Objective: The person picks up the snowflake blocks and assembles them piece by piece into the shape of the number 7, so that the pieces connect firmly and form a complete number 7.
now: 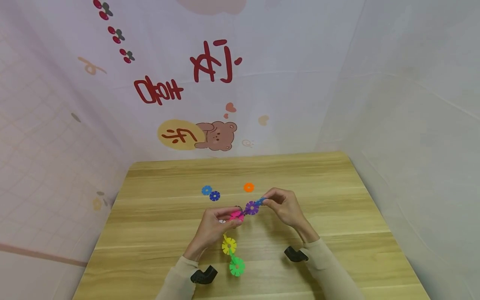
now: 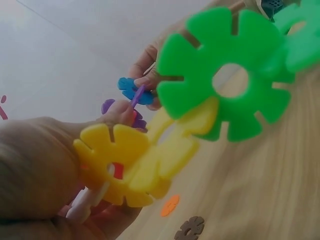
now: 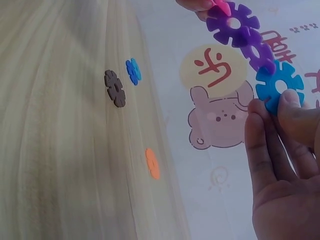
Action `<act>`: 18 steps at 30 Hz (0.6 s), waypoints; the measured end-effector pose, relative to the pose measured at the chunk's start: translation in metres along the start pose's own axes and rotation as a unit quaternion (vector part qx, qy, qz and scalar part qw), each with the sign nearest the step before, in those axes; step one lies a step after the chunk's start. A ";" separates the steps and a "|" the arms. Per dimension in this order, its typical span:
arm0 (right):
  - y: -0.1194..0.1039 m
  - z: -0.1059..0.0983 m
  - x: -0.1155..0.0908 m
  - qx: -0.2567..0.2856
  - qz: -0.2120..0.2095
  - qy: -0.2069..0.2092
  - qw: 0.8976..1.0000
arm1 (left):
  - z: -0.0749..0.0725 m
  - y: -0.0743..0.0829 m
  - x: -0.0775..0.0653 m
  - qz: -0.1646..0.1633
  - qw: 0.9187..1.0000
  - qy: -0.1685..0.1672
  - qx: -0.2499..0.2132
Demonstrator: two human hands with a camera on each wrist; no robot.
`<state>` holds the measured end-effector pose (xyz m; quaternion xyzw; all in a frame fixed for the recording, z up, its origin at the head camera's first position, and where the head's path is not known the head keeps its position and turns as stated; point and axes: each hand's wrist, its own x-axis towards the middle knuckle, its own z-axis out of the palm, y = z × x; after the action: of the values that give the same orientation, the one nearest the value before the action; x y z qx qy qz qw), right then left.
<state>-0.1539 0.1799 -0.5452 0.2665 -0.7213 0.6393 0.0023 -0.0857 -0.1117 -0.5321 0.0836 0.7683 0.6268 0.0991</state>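
Observation:
A chain of slotted plastic snowflake discs runs between both hands above the wooden table. My left hand point(image 1: 210, 229) holds its middle part around a pink disc point(image 1: 236, 216). From there white, yellow point(image 2: 131, 141) and green discs point(image 2: 185, 62) hang down toward the front. Two purple discs point(image 3: 218, 25) lead from the pink one to a blue disc point(image 3: 265, 82) at the far end. My right hand point(image 1: 288, 207) pinches that blue disc between thumb and fingers, and it meets the nearer purple disc edge to edge. Parts of the pink and white discs are hidden by the left hand.
Loose discs lie on the table point(image 1: 360, 233) beyond the hands: light blue point(image 1: 204, 191), dark blue point(image 1: 211, 197), orange point(image 1: 245, 187) and dark brown point(image 3: 114, 90). A printed cloth wall point(image 1: 285, 104) rises behind the far edge. Black curved pieces sit at both wrists.

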 end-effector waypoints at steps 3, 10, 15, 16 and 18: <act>0.000 -0.001 0.000 0.006 0.002 -0.006 1.000 | 0.001 0.000 0.000 -0.001 1.000 0.001 -0.001; 0.001 0.000 -0.001 0.011 -0.002 -0.006 1.000 | 0.003 0.000 0.001 0.011 1.000 -0.006 -0.006; 0.003 0.002 -0.003 0.012 -0.006 -0.005 1.000 | 0.004 -0.001 0.000 0.013 1.000 -0.006 -0.002; 0.003 0.002 -0.004 0.012 -0.004 -0.005 1.000 | 0.004 -0.001 0.000 0.012 1.000 -0.006 0.000; 0.003 0.003 -0.005 0.013 0.003 -0.002 1.000 | 0.005 -0.002 0.000 0.008 1.000 -0.007 0.001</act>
<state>-0.1494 0.1791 -0.5506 0.2657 -0.7141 0.6477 -0.0048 -0.0843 -0.1070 -0.5355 0.0939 0.7675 0.6264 0.0993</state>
